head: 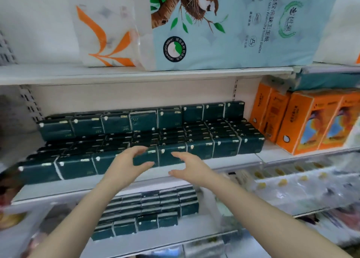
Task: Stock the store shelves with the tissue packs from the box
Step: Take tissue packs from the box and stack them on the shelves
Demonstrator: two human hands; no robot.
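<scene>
Head camera, and both arms are out at the white metal shelf [233, 161]! Left hand [126, 166] curls fingers over and thumb in front of one dark green plastic-wrapped tissue pack [146, 158], front row, among rows of matching packs [204, 135]. Right hand [188, 167] is loose, fingers straight, holding nothing, just before the neighbouring pack. Orange cardboard tissue boxes [303, 121] stand alongside, right.
</scene>
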